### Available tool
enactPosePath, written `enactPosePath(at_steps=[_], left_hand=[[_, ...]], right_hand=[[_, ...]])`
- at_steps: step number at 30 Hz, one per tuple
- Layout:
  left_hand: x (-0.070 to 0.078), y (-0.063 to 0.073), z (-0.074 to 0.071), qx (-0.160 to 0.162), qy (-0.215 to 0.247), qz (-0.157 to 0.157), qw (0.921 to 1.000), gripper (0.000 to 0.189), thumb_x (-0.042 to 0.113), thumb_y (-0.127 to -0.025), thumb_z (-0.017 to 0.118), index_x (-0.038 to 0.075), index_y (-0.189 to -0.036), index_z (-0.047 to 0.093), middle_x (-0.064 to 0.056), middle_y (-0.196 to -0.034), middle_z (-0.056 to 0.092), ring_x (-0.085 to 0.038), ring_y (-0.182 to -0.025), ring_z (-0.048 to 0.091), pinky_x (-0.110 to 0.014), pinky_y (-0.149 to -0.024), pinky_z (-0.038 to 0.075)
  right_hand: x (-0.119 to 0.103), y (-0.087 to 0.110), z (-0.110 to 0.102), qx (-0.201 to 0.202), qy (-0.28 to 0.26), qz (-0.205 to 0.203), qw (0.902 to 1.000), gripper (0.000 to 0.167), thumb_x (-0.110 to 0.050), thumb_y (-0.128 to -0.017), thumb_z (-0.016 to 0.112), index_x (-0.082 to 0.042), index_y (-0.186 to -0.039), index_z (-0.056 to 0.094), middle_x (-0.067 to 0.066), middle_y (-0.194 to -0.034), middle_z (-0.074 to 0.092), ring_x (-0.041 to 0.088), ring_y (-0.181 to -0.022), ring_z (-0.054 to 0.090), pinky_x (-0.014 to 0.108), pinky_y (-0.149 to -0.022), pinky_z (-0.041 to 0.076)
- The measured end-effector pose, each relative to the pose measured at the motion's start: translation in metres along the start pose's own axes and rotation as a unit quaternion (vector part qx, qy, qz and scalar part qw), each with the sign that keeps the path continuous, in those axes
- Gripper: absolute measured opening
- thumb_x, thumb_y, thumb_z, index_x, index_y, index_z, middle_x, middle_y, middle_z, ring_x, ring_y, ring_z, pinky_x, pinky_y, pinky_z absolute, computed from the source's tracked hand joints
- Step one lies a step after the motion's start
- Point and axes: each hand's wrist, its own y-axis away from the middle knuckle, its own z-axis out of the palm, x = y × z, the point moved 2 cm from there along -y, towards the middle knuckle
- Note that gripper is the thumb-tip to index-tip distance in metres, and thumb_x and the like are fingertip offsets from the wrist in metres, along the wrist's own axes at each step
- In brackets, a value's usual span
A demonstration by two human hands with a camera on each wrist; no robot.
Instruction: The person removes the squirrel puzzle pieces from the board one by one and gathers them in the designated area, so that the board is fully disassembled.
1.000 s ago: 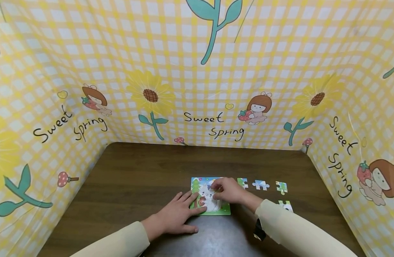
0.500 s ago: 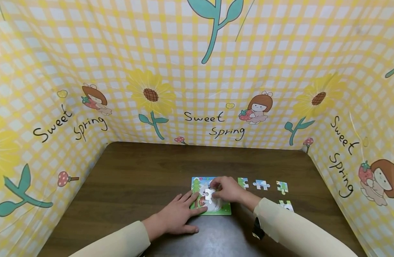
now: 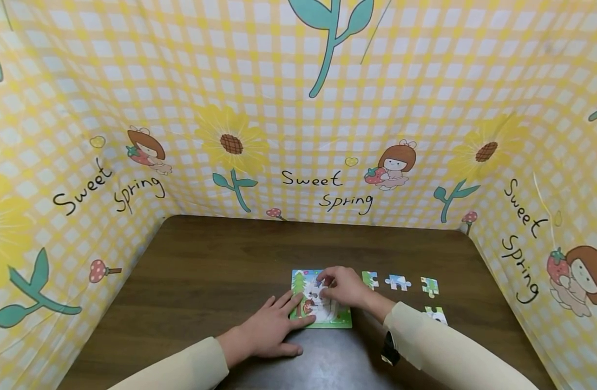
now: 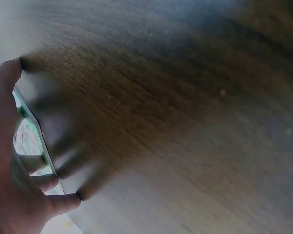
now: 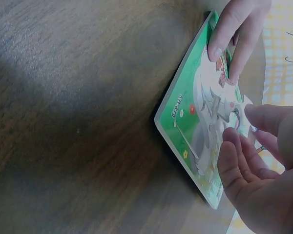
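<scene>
A jigsaw puzzle board with a green border and a white animal picture lies on the table in the head view. My left hand rests on the board's left side, its fingers spread and extended across the picture. Over the upper right of the board, my right hand pinches a puzzle piece. In the right wrist view this pale puzzle piece is between thumb and fingertips, close to the picture; whether it touches the board I cannot tell. The right hand hides part of the board in the head view.
Several loose puzzle pieces lie right of the board, among them a green one, a blue-and-white one and one nearer the right sleeve. A yellow checked cloth walls in the brown table at the back and sides.
The puzzle piece in my right hand has turned between the fingers; half a second ago its white shape showed more plainly over the picture. My left hand stays in place on the board.
</scene>
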Motion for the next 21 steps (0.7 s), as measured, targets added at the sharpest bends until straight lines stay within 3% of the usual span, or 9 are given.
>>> enactPosePath(at_steps=[6,11,16,21], left_hand=[[0.000,0.001,0.000,-0.001,0.002,0.002,1.0000,0.069,0.074,-0.097,0.045,0.047,-0.160,0.029,-0.013,-0.171,0.019,-0.039,-0.156,0.022,-0.068,-0.110,0.036],[0.001,0.002,-0.002,-0.008,0.009,0.002,0.9999,0.069,0.073,-0.097,0.046,0.047,-0.160,0.029,-0.013,-0.171,0.019,-0.040,-0.156,0.021,-0.069,-0.110,0.035],[0.000,0.002,-0.003,-0.009,0.005,-0.002,0.9999,0.070,0.073,-0.097,0.046,0.047,-0.160,0.028,-0.013,-0.171,0.018,-0.039,-0.156,0.021,-0.068,-0.111,0.036],[0.002,0.001,-0.003,-0.006,0.007,-0.001,1.0000,0.069,0.073,-0.098,0.046,0.047,-0.160,0.029,-0.013,-0.171,0.019,-0.039,-0.156,0.021,-0.069,-0.110,0.035]], right_hand=[[-0.001,0.002,0.000,0.012,-0.022,0.003,0.9997,0.015,-0.012,-0.094,0.074,-0.010,-0.108,0.076,-0.001,-0.085,0.072,0.010,-0.073,0.063,0.028,-0.062,0.051],[-0.001,0.006,-0.003,0.016,-0.043,-0.009,0.9989,0.013,-0.009,-0.095,0.071,-0.009,-0.107,0.076,0.000,-0.083,0.073,0.009,-0.073,0.064,0.027,-0.062,0.051],[0.002,0.014,-0.013,-0.001,-0.086,-0.022,0.9961,0.015,-0.009,-0.096,0.070,-0.005,-0.110,0.073,0.002,-0.086,0.073,0.015,-0.074,0.068,0.028,-0.063,0.053],[0.020,0.029,-0.029,-0.005,-0.116,-0.011,0.9931,0.013,-0.011,-0.096,0.072,-0.006,-0.107,0.072,0.002,-0.086,0.072,0.022,-0.073,0.068,0.030,-0.061,0.054]])
